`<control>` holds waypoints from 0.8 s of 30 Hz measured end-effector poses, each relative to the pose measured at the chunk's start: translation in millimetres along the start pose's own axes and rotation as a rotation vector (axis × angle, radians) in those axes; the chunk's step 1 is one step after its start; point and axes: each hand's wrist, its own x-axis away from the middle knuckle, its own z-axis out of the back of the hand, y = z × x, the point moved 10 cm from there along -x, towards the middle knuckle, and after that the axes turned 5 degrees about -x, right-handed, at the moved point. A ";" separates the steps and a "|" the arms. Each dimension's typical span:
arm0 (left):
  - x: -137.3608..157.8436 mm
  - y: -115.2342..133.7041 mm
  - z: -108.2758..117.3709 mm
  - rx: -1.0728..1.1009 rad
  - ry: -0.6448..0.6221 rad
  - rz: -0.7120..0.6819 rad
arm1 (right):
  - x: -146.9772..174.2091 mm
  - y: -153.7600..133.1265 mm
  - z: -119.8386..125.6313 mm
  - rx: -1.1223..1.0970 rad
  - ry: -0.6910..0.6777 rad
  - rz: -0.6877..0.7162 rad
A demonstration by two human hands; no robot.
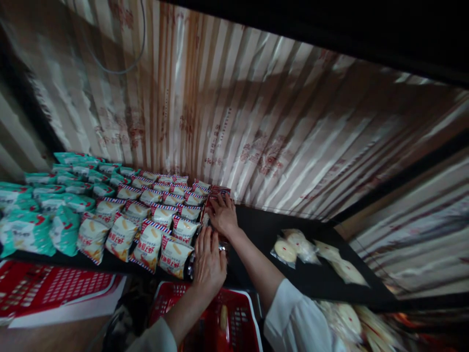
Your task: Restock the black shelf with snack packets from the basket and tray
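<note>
Dark red and brown shiny packets (220, 189) form a narrow row on the black shelf, largely covered by my hands. Farther back, my right hand (223, 215) lies flat over this row, its fingers spread. Nearer the front edge, my left hand (209, 261) rests on the same row with fingers stretched forward; the packet beneath it is mostly hidden. Right beside them on the left stand several rows of white snack bags (145, 244) with red lettering and striped edges. Teal snack bags (31, 232) fill the shelf's far left.
Clear-wrapped pale round items (286, 250) and flat pale packets (350, 271) lie on the black shelf (252, 227) to the right. Below the front edge are a red basket (249, 313) with items inside and another red basket (73, 286). Pleated printed sheeting (227, 112) hangs behind.
</note>
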 end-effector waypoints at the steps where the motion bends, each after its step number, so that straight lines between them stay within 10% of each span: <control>1: -0.3 -0.2 -0.1 -0.002 0.004 0.001 | -2.6 1.0 -5.6 0.011 -0.048 -0.015; 24: -4.5 0.4 -3.6 -0.027 -0.092 -0.037 | -17.6 17.3 -35.7 -0.019 -0.208 -0.131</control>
